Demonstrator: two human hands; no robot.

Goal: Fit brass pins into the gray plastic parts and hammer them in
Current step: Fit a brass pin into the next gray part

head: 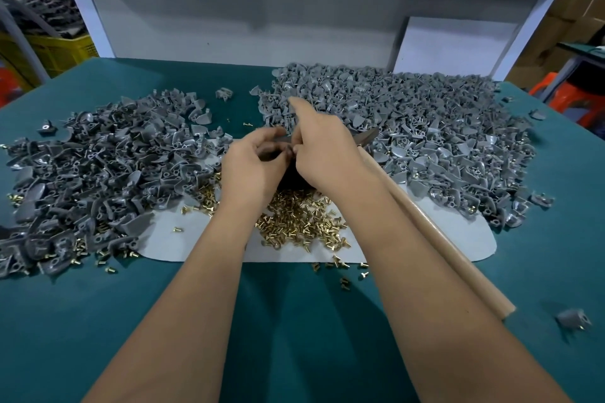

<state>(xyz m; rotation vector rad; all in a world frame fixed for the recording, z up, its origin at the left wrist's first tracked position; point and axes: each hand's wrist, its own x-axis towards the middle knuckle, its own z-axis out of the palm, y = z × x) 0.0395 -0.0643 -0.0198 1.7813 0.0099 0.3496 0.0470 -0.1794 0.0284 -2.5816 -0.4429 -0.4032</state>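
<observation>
Left hand (pixel 252 163): fingers curled round a gray plastic part (pixel 273 149), which sits blurred between the two hands.
Right hand (pixel 322 154): thumb and fingers pinched at the same part, index finger stretched out; whether a pin is in the pinch cannot be told.
Brass pins (pixel 294 219): loose heap just below both hands, on the pale mat (pixel 458 235).
Gray part piles: one (pixel 98 173) left of the grip, one (pixel 425 127) right of it.
Hammer handle (pixel 435 232): beside the right forearm.

Factory workbench: heaped gray parts (pixel 409 127)
</observation>
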